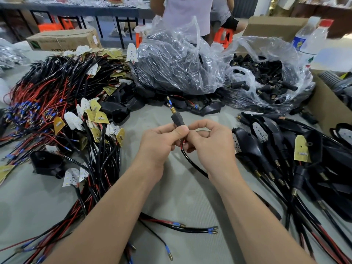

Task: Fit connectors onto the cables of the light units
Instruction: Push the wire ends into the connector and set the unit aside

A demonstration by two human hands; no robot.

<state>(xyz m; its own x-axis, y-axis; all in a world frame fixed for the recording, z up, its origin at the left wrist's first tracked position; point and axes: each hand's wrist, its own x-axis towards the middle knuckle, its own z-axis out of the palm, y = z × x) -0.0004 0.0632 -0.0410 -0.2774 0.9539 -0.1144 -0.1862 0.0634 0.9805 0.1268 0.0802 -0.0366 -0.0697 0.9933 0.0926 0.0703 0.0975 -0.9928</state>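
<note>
Grey bench (pixel 181 197), cable heaps either side. Left grip (pixel 162 143) pinches connector (pixel 178 119) base. Right grip (pixel 209 143), touching left, pinches cable (pixel 192 164) just below. Connector axis points up and away from both grips, terminals (pixel 170 103) poking beyond far end. Likely next: seat terminals along that axis.

a single wide-angle camera worn on the person's head looked forward and down over the grey table (pixel 181 197), close above the left hand (pixel 160 141) holding a connector (pixel 176 119) and the right hand (pixel 209 143) pinching its cable (pixel 192 164) at mid-frame; a standing person (pixel 188 14) was cropped at the top edge.
</note>
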